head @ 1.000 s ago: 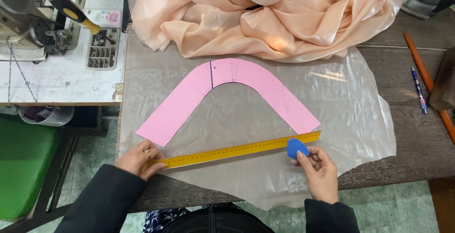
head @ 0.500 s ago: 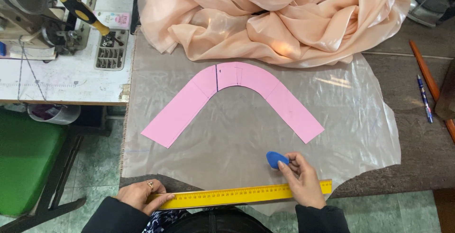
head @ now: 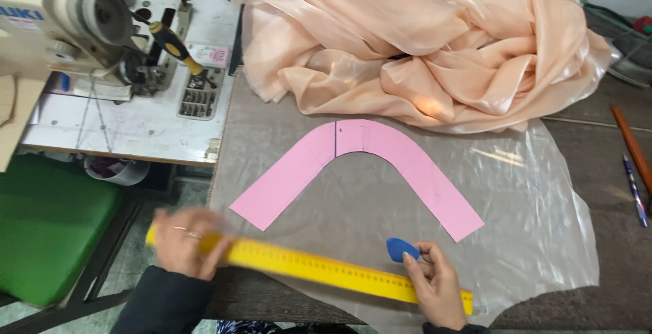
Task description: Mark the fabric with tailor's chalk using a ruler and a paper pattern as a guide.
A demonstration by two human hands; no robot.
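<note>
Ruler (head: 309, 266) tilted since before, left hand (head: 185, 242) clamped on it, right hand (head: 435, 283) pinching one blue chalk (head: 401, 248)

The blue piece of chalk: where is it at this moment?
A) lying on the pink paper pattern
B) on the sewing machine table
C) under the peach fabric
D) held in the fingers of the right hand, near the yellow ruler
D: the blue chalk sits between the fingers of the right hand, just above the yellow ruler and clear of the pink paper pattern.

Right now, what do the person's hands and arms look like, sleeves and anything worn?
Both arms are in dark, near-black long sleeves reaching the wrists. The left hand is bare, blurred, with a thin ring on one finger. The right hand is bare too; no ring or watch shows.
</note>
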